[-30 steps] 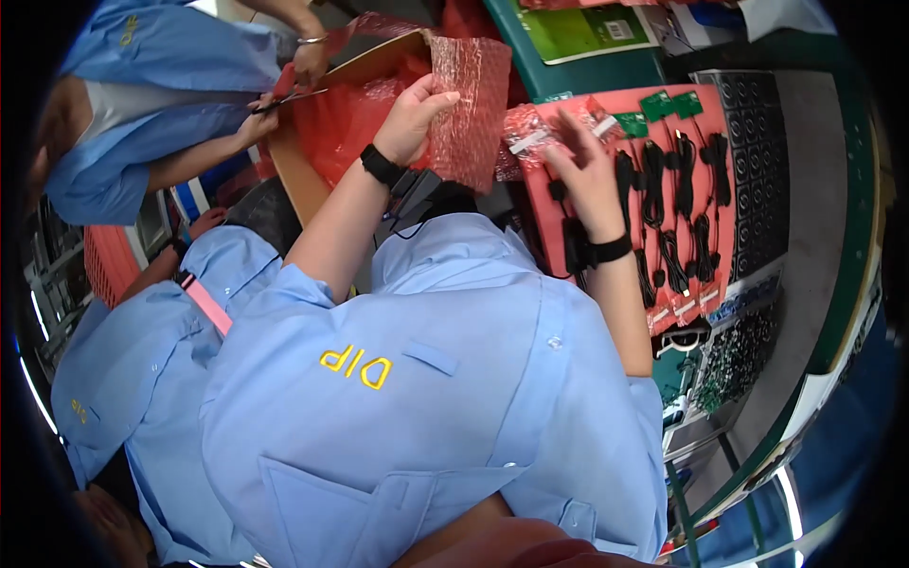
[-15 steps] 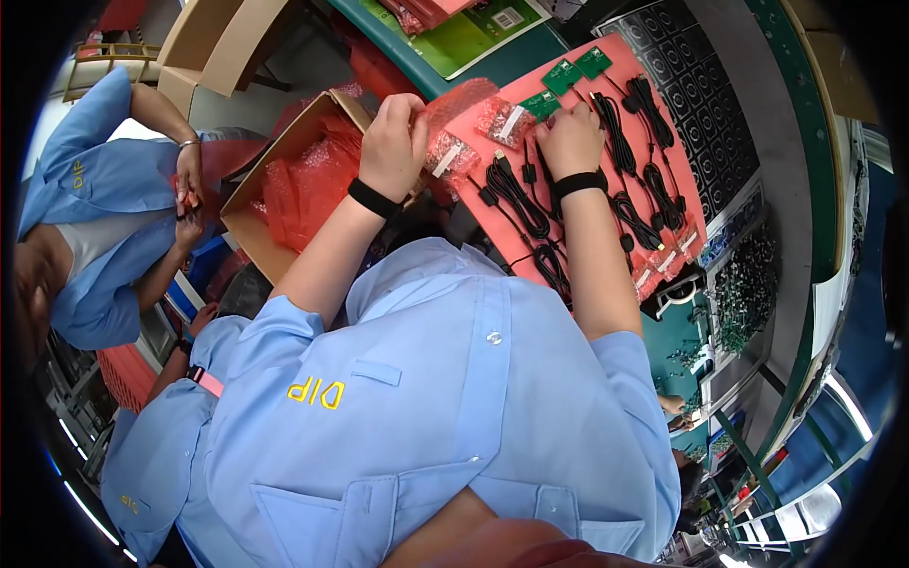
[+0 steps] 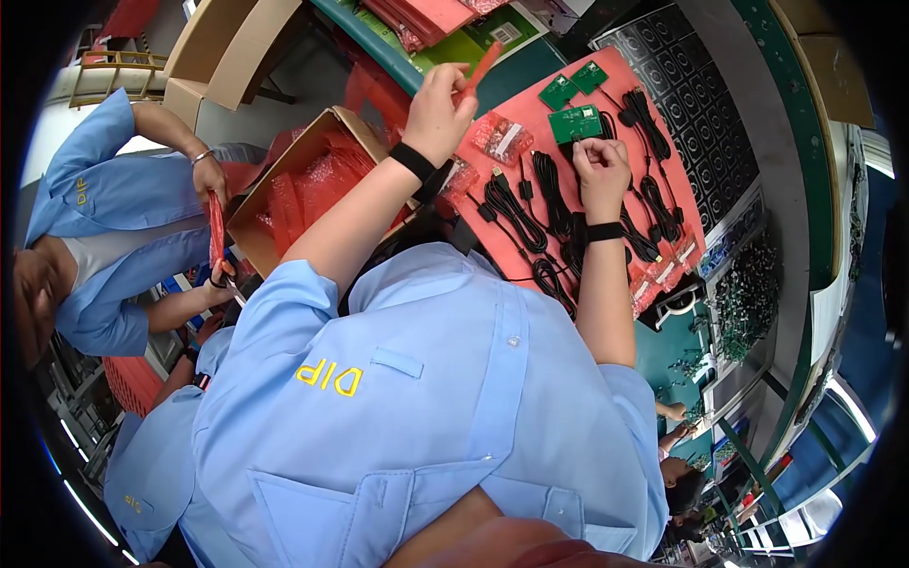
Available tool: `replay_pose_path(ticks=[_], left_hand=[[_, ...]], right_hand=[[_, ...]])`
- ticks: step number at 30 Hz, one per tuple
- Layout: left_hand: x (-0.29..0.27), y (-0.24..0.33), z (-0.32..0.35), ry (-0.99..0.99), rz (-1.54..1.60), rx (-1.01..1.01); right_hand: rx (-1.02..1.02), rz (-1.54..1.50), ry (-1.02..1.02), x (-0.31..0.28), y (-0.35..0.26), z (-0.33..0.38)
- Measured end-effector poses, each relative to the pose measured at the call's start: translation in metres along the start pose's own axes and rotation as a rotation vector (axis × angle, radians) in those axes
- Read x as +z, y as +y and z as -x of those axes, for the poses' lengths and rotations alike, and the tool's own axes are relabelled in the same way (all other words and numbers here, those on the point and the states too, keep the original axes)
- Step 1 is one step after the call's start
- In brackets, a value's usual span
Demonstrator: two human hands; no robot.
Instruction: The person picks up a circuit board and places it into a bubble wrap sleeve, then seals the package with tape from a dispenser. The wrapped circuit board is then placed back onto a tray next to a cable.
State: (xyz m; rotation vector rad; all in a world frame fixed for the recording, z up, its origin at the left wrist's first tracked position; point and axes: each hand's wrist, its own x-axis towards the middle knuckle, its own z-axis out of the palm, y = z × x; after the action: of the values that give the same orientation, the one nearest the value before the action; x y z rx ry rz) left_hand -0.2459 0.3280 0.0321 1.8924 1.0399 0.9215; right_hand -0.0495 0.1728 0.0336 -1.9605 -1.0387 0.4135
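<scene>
My left hand (image 3: pixel 440 114) is closed on a red bubble-wrap bag (image 3: pixel 484 68), which I see almost edge-on above the fingers. To its right, the fingers of my right hand (image 3: pixel 602 172) pinch the lower edge of a green circuit board (image 3: pixel 575 124), tilted up toward me; the exact grip point is hidden. Two more green boards (image 3: pixel 574 83) lie just beyond it on the pink sheet (image 3: pixel 620 66). Coiled black cables (image 3: pixel 512 205) lie around my right hand. A filled red bubble bag (image 3: pixel 502 138) rests between my hands, and another (image 3: pixel 459 177) sits beside my left wrist.
An open cardboard box (image 3: pixel 248 210) with red bubble bags stands left of the sheet. Beyond it, a co-worker's hands hold red material and scissors (image 3: pixel 230 287). A black tray (image 3: pixel 677 104) lies along the right side. More red bags (image 3: pixel 417 24) are stacked at the back.
My right hand has raised a green board off the sheet and drawn it nearer. My left hand has moved right, its red bag turned upward. The co-worker's hands have moved apart.
</scene>
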Motion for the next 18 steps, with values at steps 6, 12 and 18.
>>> replay_pose_path(ticks=[6, 12, 18], left_hand=[[0.036, 0.005, -0.007, -0.69, 0.379, -0.292], [0.047, 0.01, 0.006, -0.694, 0.851, -0.676], [0.031, 0.012, -0.004, -0.798, 0.851, -0.674]], right_hand=[[-0.154, -0.326, -0.336, -0.013, -0.024, 0.016], [0.003, -0.203, -0.405, -0.005, -0.01, 0.004], [0.012, -0.161, -0.57, 0.0, -0.004, -0.005]])
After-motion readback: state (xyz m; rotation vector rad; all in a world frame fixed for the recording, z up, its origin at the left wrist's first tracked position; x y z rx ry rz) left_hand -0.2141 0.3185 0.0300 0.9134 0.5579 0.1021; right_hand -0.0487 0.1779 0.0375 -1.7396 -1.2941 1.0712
